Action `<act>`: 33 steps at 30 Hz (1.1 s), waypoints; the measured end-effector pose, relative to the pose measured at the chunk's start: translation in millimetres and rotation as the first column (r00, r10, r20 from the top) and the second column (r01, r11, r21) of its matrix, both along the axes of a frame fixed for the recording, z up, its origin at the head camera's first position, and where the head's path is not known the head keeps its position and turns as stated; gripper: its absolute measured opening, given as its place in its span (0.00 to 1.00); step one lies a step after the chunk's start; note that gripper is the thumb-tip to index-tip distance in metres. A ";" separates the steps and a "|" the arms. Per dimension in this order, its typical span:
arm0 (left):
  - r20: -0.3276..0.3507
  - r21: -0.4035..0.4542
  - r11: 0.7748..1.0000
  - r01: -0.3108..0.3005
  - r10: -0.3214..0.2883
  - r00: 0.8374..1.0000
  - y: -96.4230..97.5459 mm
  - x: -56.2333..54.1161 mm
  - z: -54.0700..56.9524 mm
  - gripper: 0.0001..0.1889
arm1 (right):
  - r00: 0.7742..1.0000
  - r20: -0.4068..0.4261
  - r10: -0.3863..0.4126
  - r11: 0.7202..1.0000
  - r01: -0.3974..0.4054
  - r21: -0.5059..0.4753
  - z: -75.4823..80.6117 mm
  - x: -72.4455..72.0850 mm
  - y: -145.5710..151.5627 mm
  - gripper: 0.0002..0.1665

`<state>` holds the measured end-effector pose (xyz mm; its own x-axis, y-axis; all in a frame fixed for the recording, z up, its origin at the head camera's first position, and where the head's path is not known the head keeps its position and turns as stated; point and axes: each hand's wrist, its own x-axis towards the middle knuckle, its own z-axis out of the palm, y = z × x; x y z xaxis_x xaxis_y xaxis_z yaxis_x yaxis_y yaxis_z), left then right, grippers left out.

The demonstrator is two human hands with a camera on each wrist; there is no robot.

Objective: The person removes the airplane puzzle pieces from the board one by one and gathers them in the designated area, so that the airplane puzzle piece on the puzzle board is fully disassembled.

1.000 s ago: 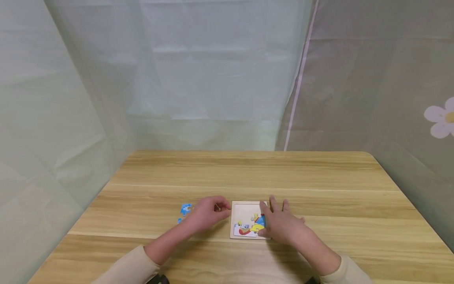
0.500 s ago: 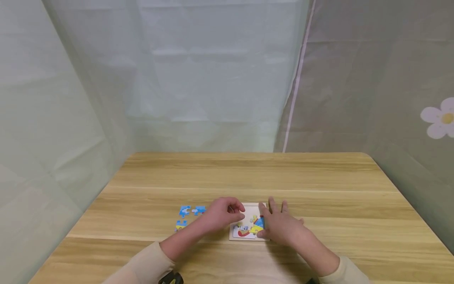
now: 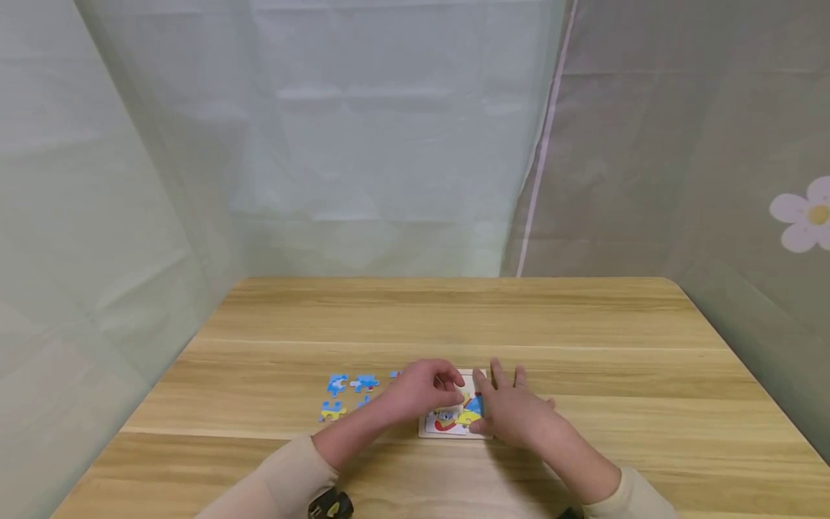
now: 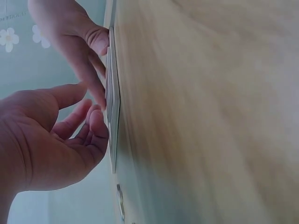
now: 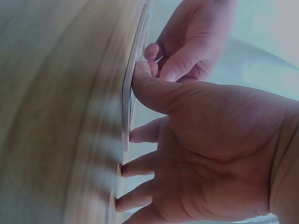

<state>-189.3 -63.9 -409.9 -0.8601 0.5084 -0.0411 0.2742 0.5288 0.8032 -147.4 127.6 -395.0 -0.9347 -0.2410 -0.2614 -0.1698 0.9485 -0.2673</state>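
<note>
A square puzzle board (image 3: 423, 435) lies on the table in front of me, its lower part filled with red, yellow, blue and white picture pieces. Over its left half my left hand (image 3: 420, 393) reaches in with curled fingers and pinches a small puzzle piece, mostly hidden by the fingertips. My right hand (image 3: 519, 411) rests on the board's right side, fingers spread, the thumb on its lower right corner. In the right wrist view the right thumb (image 5: 152, 88) touches the board's edge (image 5: 128, 84), close to the left hand's fingertips.
Several loose blue and yellow puzzle pieces (image 3: 364, 383) lie on the wooden table (image 3: 583, 317) left of the board, partly behind the left forearm. Pale cloth walls (image 3: 389, 144) stand behind and beside the table.
My left hand has moved right, from beside the board to above its left half, uncovering more loose pieces. The right hand has stayed in place on the board.
</note>
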 end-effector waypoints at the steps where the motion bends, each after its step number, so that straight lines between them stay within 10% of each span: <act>1: 0.006 0.001 1.000 0.001 -0.001 1.000 1.2 0.2 0.2 0.07 | 1.000 0.001 0.000 1.000 0.000 -0.001 0.1 0.1 0.1 0.52; 33: -0.014 -0.151 0.988 -0.037 0.035 0.999 19.8 4.4 1.4 0.10 | 1.000 -0.011 0.009 1.000 -0.009 0.018 0.0 0.7 -0.4 0.51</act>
